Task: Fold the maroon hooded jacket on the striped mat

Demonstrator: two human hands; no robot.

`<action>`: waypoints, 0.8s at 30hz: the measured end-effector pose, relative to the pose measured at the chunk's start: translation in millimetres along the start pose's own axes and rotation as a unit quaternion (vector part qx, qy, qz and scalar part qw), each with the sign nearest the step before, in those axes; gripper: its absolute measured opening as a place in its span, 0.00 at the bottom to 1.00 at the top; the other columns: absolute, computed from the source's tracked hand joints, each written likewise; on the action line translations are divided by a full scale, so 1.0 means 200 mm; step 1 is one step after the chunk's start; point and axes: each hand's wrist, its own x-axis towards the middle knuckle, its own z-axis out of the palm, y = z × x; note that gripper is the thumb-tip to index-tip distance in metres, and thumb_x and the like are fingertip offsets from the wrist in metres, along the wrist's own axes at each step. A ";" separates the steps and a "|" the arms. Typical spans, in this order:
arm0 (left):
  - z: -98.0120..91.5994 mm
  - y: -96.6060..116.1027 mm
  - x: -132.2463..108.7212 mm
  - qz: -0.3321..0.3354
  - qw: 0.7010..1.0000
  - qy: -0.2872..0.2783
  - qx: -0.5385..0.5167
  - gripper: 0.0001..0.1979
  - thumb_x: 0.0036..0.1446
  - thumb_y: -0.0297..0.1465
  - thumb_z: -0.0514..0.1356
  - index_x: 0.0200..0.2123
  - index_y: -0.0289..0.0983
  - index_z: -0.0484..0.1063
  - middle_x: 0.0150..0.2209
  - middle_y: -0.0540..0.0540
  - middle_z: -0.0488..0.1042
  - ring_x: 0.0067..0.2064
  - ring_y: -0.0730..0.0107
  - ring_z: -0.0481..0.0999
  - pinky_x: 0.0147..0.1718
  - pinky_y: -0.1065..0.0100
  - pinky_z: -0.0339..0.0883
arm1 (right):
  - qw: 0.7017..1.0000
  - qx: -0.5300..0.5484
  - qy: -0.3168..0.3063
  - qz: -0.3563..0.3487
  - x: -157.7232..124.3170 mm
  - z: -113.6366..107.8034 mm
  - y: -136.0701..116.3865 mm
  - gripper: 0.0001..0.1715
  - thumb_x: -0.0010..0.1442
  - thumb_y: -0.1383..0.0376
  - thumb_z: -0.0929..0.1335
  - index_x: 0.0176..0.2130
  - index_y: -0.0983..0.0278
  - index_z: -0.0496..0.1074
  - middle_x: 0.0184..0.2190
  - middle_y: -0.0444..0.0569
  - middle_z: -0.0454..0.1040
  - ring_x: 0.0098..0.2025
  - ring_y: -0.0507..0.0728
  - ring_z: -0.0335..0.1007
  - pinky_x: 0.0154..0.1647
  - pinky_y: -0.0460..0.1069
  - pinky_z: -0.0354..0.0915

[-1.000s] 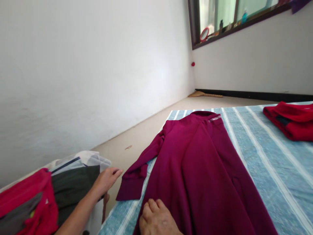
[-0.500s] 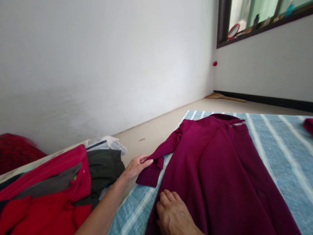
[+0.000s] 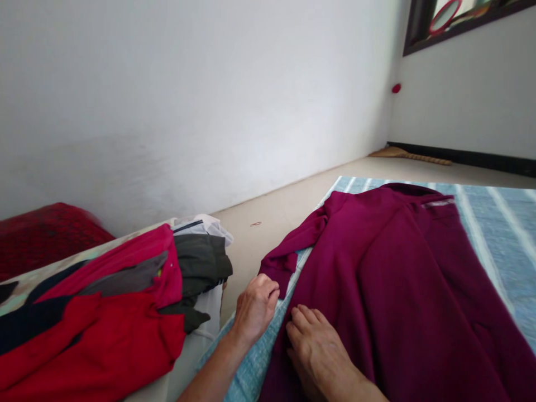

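Observation:
A dark magenta long-sleeved top (image 3: 402,279) lies spread on a blue cloth with white stripes (image 3: 486,223), its collar end away from me. My left hand (image 3: 257,304) is closed on the cuff end of the left-side sleeve, with the fingers bent inward and the cuff partly hidden behind them. The sleeve slants down from the shoulder to this hand. Palm down, my right hand (image 3: 316,343) rests on the left side edge of the top; its fingers are stretched out side by side and the thumb is mostly hidden.
On the left, red, pink, grey and dark green clothes (image 3: 129,329) lie in a pile. Behind them is a dark red patterned bundle (image 3: 54,234). A white wall (image 3: 209,100) runs along the back. A brown brush-like object (image 3: 410,155) lies by the far corner.
My left hand has moved down the sleeve to its cuff and closed more tightly. My right hand stays on the side of the top. The view has shifted left and down.

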 end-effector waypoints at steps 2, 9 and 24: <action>0.02 -0.01 0.00 -0.018 0.999 -0.028 -0.007 0.10 0.58 0.24 0.53 0.30 0.38 0.73 0.31 0.46 0.70 0.36 0.66 0.71 0.37 0.68 0.64 | 1.000 0.003 -0.013 0.004 0.00 -0.01 0.00 0.19 0.58 0.67 0.65 0.49 0.66 0.71 0.55 0.54 0.68 0.58 0.63 0.61 0.60 0.56 0.57; 0.03 -0.03 -0.02 -0.015 0.998 -0.060 0.002 0.11 0.59 0.24 0.52 0.29 0.37 0.73 0.32 0.46 0.71 0.37 0.66 0.70 0.38 0.68 0.63 | 1.000 -0.014 -0.018 -0.005 0.00 -0.02 0.00 0.18 0.59 0.67 0.64 0.49 0.67 0.72 0.54 0.55 0.69 0.57 0.63 0.63 0.59 0.57 0.59; 0.01 0.02 0.01 0.044 0.987 -0.066 0.139 0.11 0.57 0.22 0.48 0.27 0.37 0.66 0.30 0.45 0.69 0.35 0.63 0.69 0.35 0.64 0.62 | 0.996 -0.050 0.060 -0.034 -0.01 0.01 0.01 0.17 0.56 0.66 0.67 0.46 0.67 0.74 0.50 0.55 0.73 0.52 0.63 0.67 0.55 0.56 0.63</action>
